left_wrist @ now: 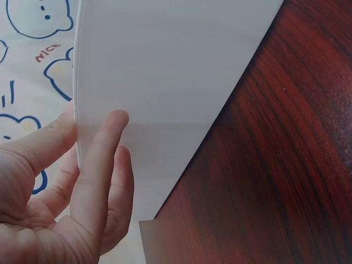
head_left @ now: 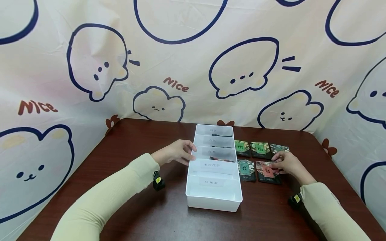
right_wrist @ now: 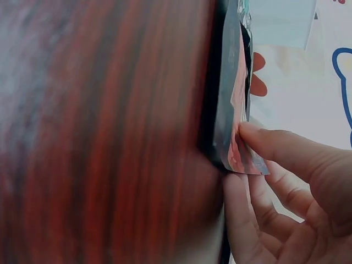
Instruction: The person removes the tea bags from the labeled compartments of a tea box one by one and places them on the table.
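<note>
A long white box [head_left: 213,204], split by dividers into labelled compartments, stands on the table. My left hand [head_left: 178,152] holds its left rim, with curled fingers about the wall in the left wrist view. To the right of the box, my right hand [head_left: 287,165] pinches the edge of a red-and-black tea sachet [head_left: 266,171]. In the right wrist view the thumb lies on the printed face of that sachet [right_wrist: 237,148] and fingers are under its edge. Dark and red sachet edges [head_left: 221,159] show in the three far compartments; none show in the two near ones.
Two green sachets [head_left: 260,150] lie beside the box's right wall, with a teal-patterned sachet [head_left: 278,148] at their right. Another teal sachet [head_left: 245,170] lies between the box and the red one. A printed cloth [head_left: 193,67] surrounds the brown table [head_left: 144,214].
</note>
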The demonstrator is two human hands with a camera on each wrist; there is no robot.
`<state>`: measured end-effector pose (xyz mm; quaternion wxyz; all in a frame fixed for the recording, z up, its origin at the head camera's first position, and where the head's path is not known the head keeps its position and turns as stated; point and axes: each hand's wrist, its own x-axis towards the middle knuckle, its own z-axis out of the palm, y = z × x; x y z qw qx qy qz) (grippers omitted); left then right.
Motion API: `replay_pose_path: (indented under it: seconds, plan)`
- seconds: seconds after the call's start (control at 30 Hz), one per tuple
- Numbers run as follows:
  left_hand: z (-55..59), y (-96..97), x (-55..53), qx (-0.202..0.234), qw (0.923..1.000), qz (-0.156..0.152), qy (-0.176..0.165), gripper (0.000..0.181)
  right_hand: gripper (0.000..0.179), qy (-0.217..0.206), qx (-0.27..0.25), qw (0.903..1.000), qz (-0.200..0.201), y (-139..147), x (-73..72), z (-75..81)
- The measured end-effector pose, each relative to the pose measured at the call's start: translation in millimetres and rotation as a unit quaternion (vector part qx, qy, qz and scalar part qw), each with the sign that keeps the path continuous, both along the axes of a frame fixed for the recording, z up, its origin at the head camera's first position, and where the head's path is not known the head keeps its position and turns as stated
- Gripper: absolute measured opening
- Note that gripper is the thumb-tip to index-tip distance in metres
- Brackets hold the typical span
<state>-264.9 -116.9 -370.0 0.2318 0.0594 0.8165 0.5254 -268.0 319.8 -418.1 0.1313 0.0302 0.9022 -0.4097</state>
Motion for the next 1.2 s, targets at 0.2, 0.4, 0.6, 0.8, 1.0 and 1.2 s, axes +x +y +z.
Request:
replay_pose_path:
  seconds: [0.2, 0.4, 0.6, 0.8, 1.0, 1.2]
  plan:
    - [0.1, -0.4, 0.3, 0.004, 1.0, -0.003, -0.001, 0.036, 0.036, -0.008, 0.014, 0.9999, 0.006, -1.2, -0.3, 0.4]
    - [-0.4, 0.1, 0.1, 0.002, 1.0, -0.002, 0.001, 0.036, 0.037, -0.02, 0.031, 0.9993, 0.002, -2.3, -0.5, 1.7]
    - [-0.7, 0.4, 0.7, 0.004, 1.0, -0.004, 0.002, 0.037, 0.038, -0.028, 0.024, 0.9993, 0.001, -2.4, 0.5, 2.0]
    - [-0.2, 0.3, 0.8, 0.005, 1.0, -0.003, 0.003, 0.036, 0.04, -0.03, 0.025, 0.9992, -0.001, -2.6, 0.8, 2.9]
    - [-0.5, -0.2, 0.9, 0.0, 1.0, 0.001, 0.006, 0.036, 0.04, -0.03, 0.027, 0.9992, -0.001, -2.8, 0.0, 2.7]
    - [0.2, -0.4, 1.0, -0.002, 1.0, 0.003, 0.008, 0.036, 0.039, -0.029, 0.02, 0.9994, -0.005, -2.8, -0.6, 2.6]
